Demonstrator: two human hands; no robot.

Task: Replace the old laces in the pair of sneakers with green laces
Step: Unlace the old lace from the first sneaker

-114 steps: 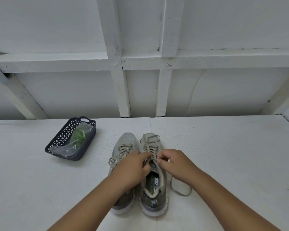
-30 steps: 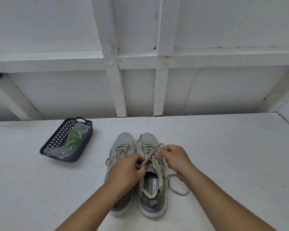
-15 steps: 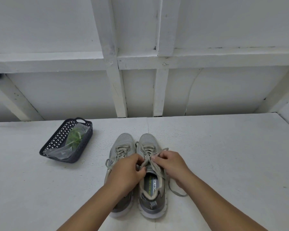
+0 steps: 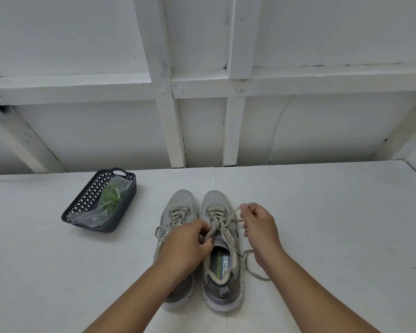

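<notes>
Two grey sneakers stand side by side, toes away from me: the left sneaker (image 4: 180,210) and the right sneaker (image 4: 222,267). My left hand (image 4: 186,246) grips the right sneaker's tongue and upper eyelet area. My right hand (image 4: 258,228) pinches the old beige lace (image 4: 228,221) and holds it out to the right of the shoe. A loose end of that lace (image 4: 251,267) loops on the surface beside the shoe. The left sneaker remains laced. Green laces (image 4: 111,199) lie in a clear plastic bag inside a dark basket (image 4: 117,219).
The white table (image 4: 334,236) reaches back to a white panelled wall with beams (image 4: 175,131). The basket sits at the left, well apart from the shoes.
My right hand has moved right and away from the shoe, drawing the beige lace out of an eyelet. My left hand stays gripping the right sneaker.
</notes>
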